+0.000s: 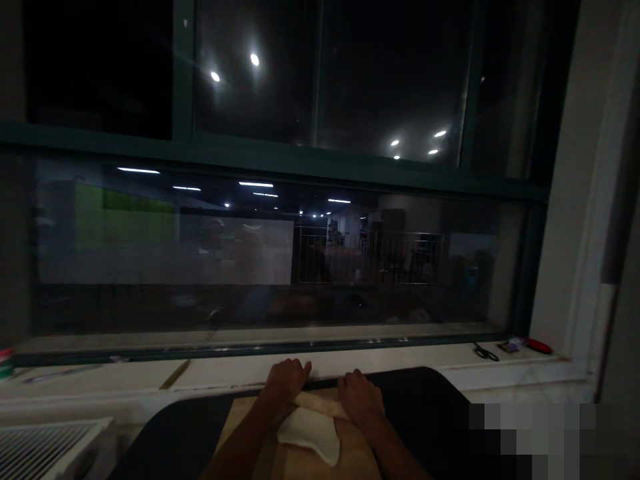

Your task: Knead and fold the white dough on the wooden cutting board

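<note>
Head view: your left hand (286, 380) and right hand (360, 398) are pressing their curled grips onto the rolled edge (320, 403) of a dough sheet (307, 430) on a wooden board (357, 459), and you are risking tears or sticking if you press unevenly.

We look down at our left hand (286, 380) and right hand (360, 397), both curled palm-down over a pale cylinder (320, 403) (a rolling pin or a rolled edge of dough, we cannot tell which in this gloom). Below it, a flat sheet of dough (306, 430) lies on a wooden board (355, 457), which sits on a black tabletop (175, 433). Beyond our hands runs a white window sill (350, 367), under a dark window (330, 87) reflecting ceiling lights. On the sill at the right, a pair of scissors (486, 352) lies near a red object (538, 346). A slatted vent (40, 453) shows at lower left.
</note>
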`<action>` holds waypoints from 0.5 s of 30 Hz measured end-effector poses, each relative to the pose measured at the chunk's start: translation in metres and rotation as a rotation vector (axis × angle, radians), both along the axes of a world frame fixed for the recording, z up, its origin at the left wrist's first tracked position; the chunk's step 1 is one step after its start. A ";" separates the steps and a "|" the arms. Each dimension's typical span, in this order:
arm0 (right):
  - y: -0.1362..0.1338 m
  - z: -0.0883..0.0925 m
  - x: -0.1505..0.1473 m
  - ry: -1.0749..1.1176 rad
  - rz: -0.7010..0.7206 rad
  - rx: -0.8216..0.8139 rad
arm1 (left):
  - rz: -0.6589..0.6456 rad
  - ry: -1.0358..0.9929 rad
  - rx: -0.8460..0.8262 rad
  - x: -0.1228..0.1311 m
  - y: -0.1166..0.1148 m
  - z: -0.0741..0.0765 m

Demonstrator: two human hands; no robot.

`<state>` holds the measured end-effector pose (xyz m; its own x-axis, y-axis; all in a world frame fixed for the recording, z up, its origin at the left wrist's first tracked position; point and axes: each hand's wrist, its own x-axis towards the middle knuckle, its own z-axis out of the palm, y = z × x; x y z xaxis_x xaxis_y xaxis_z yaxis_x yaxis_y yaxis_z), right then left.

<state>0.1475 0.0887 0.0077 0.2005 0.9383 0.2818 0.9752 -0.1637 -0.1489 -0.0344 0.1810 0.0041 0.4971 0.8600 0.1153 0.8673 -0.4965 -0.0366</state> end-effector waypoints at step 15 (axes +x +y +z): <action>-0.087 -0.002 -0.035 -0.050 0.088 0.107 | 0.001 -0.250 0.153 -0.039 -0.093 -0.007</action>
<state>0.1126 0.0015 0.0058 0.1018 0.9158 0.3886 0.9918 -0.0629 -0.1117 -0.0731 0.0884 -0.0031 0.4359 0.8239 0.3621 0.8595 -0.5005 0.1040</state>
